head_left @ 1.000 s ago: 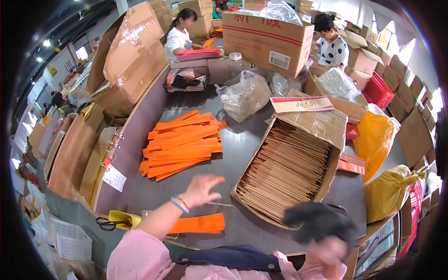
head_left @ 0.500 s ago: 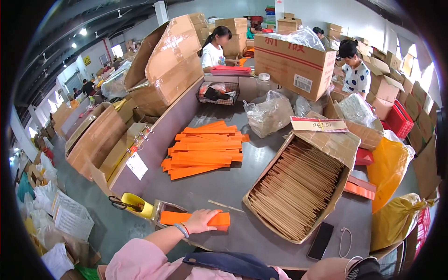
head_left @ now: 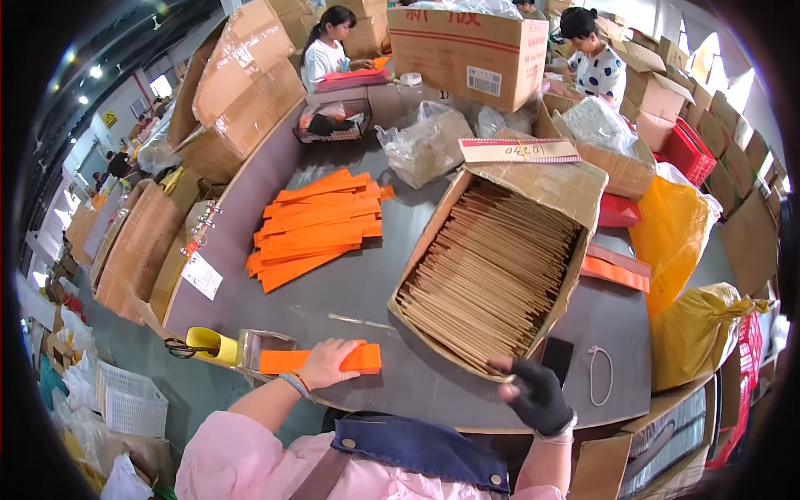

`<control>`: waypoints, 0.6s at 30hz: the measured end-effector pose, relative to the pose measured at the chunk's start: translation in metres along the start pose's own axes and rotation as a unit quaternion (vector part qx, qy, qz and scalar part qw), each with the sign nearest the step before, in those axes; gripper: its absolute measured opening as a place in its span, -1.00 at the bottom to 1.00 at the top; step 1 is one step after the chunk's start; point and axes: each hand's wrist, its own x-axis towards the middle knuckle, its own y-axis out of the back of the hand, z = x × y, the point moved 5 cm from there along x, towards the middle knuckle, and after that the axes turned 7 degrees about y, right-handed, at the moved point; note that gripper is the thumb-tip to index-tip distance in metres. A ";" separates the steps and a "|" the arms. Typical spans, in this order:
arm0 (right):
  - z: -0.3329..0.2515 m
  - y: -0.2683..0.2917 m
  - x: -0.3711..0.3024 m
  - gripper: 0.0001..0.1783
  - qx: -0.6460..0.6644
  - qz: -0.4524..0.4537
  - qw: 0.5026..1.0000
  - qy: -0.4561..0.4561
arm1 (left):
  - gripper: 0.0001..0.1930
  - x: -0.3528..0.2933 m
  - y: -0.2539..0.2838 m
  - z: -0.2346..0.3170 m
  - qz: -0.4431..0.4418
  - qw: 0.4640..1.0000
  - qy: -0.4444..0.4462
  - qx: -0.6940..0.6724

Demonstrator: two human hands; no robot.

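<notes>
Left hand point(head_left: 327, 363), lower centre of the frame, lies palm down across a short stack of orange strips point(head_left: 363, 359) on the worktop point(head_left: 358, 300). Fingers part-spread over the stack, fingertips near its two long edges. Undersides hidden, so can't tell if it pinches or just presses. Middle of the stack is covered by the hand. Its left end meets a small open box point(head_left: 265, 341); can't tell if it's inside or over the lip.

Right hand point(head_left: 535, 396), dark glove with bare fingertips, lower right: fingers half open, nothing visible in them. They're at the near corner of the open carton point(head_left: 554, 180); contact unclear. Carton is packed with thin brown pieces point(head_left: 492, 275) on edge. Only top edges show; material and depth can't be read.

Phone point(head_left: 557, 361) right of that corner, lower end partly behind the glove. Cord loop point(head_left: 611, 375) further right, in full view.

Bigger loose pile of orange strips point(head_left: 317, 221), centre left; lower layers buried, no count possible. Scissors point(head_left: 181, 348): just the black handles at the yellow cup point(head_left: 212, 343). Clear bag point(head_left: 425, 146), upper centre: contents unreadable.
</notes>
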 end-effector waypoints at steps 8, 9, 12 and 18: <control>0.060 -0.038 0.035 -0.57 -0.359 0.105 0.925 0.071 | -0.21 0.004 0.024 0.025 0.067 0.995 -0.046 0.062; 0.066 -0.044 0.042 -0.57 -0.381 0.093 0.918 0.066 | -0.23 0.006 0.029 0.030 0.077 0.996 -0.039 0.019; 0.082 -0.059 0.067 -0.57 -0.422 0.079 0.902 0.041 | -0.31 0.011 0.022 0.021 0.095 0.994 -0.035 -0.048; 0.112 -0.074 0.091 -0.80 -0.497 0.107 0.859 0.052 | -0.58 0.017 0.016 0.005 0.080 0.987 -0.015 -0.139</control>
